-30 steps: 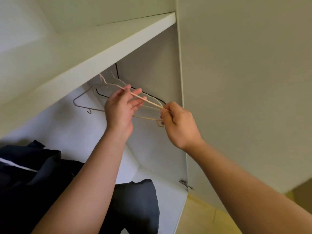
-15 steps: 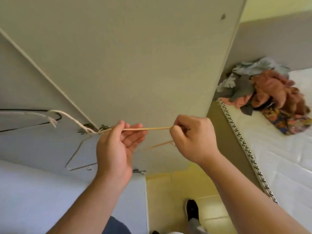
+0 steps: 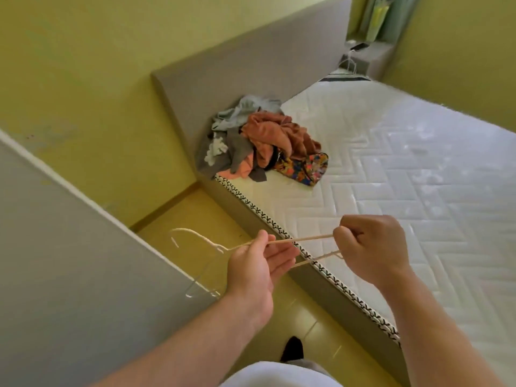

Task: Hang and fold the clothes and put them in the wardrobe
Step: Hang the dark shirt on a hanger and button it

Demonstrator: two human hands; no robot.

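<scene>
Yellow-green walls (image 3: 97,93) close in a small bedroom with a glossy yellow tiled floor (image 3: 195,213). A wide white mattress quilted in a herringbone pattern (image 3: 418,191) fills the right side. It is edged with a white trim stitched in black (image 3: 268,219) and sits on a grey base, backed by a tall grey upholstered headboard (image 3: 265,57). At the mattress corner against the headboard lies a heap of crumpled clothes (image 3: 259,143) in pale blue, grey, rust, salmon and a dark floral print. Beyond the far side of the bed stands a grey bedside unit (image 3: 377,55), with a pale wire hanger (image 3: 349,62) just in front of it. A grey wardrobe door (image 3: 55,261) with a white edge slants across the left foreground.

Low in the centre, over the strip of floor between door and bed, both hands hold a thin cream wire hanger (image 3: 304,239), well apart from the clothes. The left hand (image 3: 259,263) pinches its upper arm near the neck, thumb on top and fingers extended beneath. The hook curves out to the left. The right hand (image 3: 371,247) is clenched round the hanger's far end, over the mattress edge. A paler wire loop shows below the left hand, and it is unclear whether it belongs to the same hanger. A dark-shod foot (image 3: 291,349) rests on the floor beside the bed base.
</scene>
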